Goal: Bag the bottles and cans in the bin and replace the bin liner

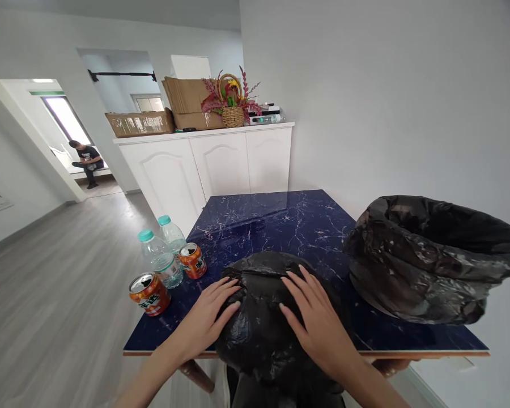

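While the black plastic bag (261, 334) bulges at the blue table's (259, 218) near edge, rounded, its long axis unclear, the left hand (204, 320) and right hand (318, 317) rest on it palms down, fingers spread, not clenched. Two orange cans (150, 296) and two bottles (159, 258) stand left, a bag-lined container (425, 277) right.

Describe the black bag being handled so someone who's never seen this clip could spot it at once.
Start with the blue marbled table. At the middle of its near edge sits a rounded, crinkled black plastic bag. The left hand and right hand rest on it, unlike the wide-mouthed black bag at the table's right, which no hand touches.
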Tool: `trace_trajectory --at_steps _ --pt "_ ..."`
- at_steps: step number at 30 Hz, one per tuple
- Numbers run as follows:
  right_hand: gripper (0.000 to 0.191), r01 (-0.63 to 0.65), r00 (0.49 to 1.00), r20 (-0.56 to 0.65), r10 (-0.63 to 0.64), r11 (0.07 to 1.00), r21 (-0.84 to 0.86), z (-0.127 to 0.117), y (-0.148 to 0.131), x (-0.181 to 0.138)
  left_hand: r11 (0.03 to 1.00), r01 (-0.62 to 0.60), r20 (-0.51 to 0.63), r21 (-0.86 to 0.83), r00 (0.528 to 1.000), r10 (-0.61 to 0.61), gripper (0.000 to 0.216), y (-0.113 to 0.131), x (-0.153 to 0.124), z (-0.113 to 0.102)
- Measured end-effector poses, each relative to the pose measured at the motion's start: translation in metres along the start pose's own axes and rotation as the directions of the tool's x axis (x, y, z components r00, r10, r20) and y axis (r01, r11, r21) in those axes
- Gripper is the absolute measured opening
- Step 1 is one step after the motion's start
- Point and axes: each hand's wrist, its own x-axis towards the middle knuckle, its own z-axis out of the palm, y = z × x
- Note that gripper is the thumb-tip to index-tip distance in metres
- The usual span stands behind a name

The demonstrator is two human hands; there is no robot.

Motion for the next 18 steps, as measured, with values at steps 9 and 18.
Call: trace_trajectory --at_steps 9,18 --pt "0.074 -0.111 0.978 0.164 0.13 0.987 -0.12 0.025 0.025 0.015 0.983 -0.083 0.028 0.166 0.996 0.079 0.049 -0.029 0.004 0.01" --pt "0.071 0.064 0.958 0.285 -0.031 0.992 -0.109 0.076 0.006 0.096 0.973 -0.013 -0.043 0.23 0.999 0.023 0.069 -0.04 0.04 0.069"
